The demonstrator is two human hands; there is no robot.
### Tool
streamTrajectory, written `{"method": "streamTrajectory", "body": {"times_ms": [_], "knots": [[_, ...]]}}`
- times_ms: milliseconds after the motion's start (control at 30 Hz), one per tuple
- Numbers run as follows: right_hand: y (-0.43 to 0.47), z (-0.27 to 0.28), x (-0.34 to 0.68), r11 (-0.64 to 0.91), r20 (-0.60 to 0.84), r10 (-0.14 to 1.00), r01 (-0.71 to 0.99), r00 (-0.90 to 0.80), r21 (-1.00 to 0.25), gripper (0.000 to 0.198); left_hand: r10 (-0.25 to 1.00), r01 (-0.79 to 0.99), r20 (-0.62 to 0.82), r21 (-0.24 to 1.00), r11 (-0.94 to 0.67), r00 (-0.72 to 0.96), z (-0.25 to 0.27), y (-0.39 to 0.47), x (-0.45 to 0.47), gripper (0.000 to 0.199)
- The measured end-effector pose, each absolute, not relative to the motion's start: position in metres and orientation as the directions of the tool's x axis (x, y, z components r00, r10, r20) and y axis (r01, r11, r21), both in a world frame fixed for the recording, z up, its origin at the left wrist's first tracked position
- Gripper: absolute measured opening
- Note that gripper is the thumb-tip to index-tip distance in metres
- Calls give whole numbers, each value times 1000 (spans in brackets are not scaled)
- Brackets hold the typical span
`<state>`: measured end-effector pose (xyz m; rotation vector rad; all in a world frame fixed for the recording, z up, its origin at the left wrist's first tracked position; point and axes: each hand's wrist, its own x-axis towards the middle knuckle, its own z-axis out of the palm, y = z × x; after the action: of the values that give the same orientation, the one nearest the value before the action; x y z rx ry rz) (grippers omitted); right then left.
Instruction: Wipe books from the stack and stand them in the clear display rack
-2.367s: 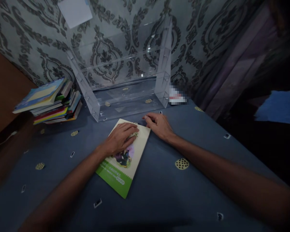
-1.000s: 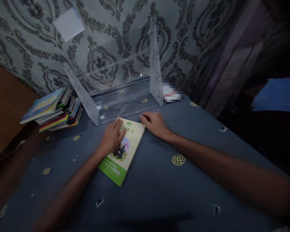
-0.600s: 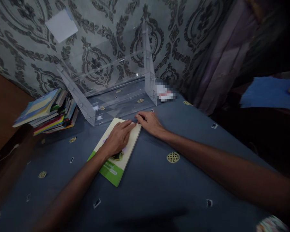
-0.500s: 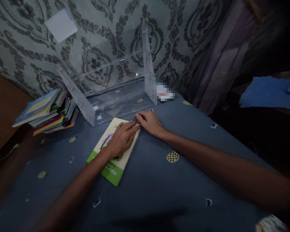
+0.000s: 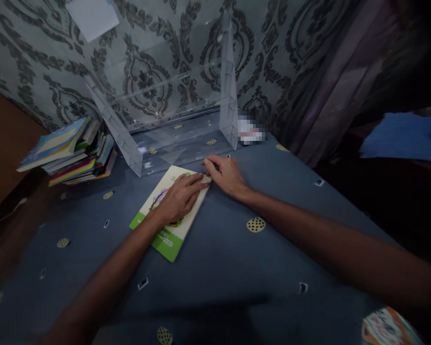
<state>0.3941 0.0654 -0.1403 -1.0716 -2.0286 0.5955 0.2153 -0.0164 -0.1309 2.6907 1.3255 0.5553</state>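
Observation:
A thin book [image 5: 165, 247] with a cream and green cover lies flat and slanted on the dark blue patterned cloth. Spread across the upper part of its cover, my left hand [image 5: 179, 199] rests palm down with fingers stretched out, hiding part of the printed picture. My right hand [image 5: 227, 175] is at the book's top right corner, its fingers curled in. The thumb side faces up, and what those fingers hold, if anything, is hidden.
Behind the book stands a clear plastic rack [image 5: 230, 96] against the patterned wall. A stack of books [image 5: 79, 153] sits to its left. A white and red item [image 5: 250, 132], blurred, lies right of the rack. A colourful printed item [image 5: 388, 328] shows at bottom right.
The view has tilted down slightly, so the scene sits higher. My right hand's fingertips have lifted slightly away from my left fingers. My left hand stays flat on the book.

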Motion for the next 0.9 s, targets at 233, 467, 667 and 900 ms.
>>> {"method": "streamTrajectory", "body": {"times_ms": [233, 467, 667, 900], "knots": [[60, -139, 393, 582, 364, 813, 594, -455, -555, 29, 773, 732, 274, 253, -632, 572, -130, -15, 216, 38], [34, -142, 398, 689, 450, 724, 586, -523, -427, 30, 796, 729, 208, 322, -604, 568, -128, -21, 185, 39], [-22, -143, 381, 934, 571, 337, 187, -749, -305, 34, 818, 744, 268, 340, -575, 509, -139, -25, 164, 39], [-78, -139, 363, 929, 591, -101, -288, -801, -232, 27, 843, 730, 241, 422, -538, 482, -140, -25, 166, 36]]}}
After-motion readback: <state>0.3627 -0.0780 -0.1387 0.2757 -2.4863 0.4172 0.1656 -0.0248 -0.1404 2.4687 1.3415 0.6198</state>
